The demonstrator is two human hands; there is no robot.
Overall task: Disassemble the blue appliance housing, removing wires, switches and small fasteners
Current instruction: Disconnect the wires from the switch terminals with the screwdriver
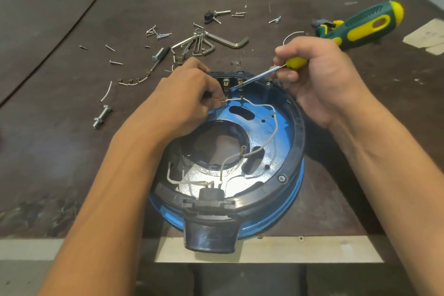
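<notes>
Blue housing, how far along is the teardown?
Done: loose screws and wire pieces lie on the table. In hand: the left hand pinches a white wire at the terminals; the right hand holds the screwdriver, tip there. Left: long wires inside the housing, the black near-side fitting, a rim screw.

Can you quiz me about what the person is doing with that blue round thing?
1. True or false: the right hand grips a screwdriver.
2. What does the left hand pinch? A) a white wire B) a spoon C) a battery
3. Fill in: the screwdriver's tip pokes at the terminals on the blue housing's ____ side (near or far from the person).
Key: 1 true; 2 A; 3 far.
</notes>
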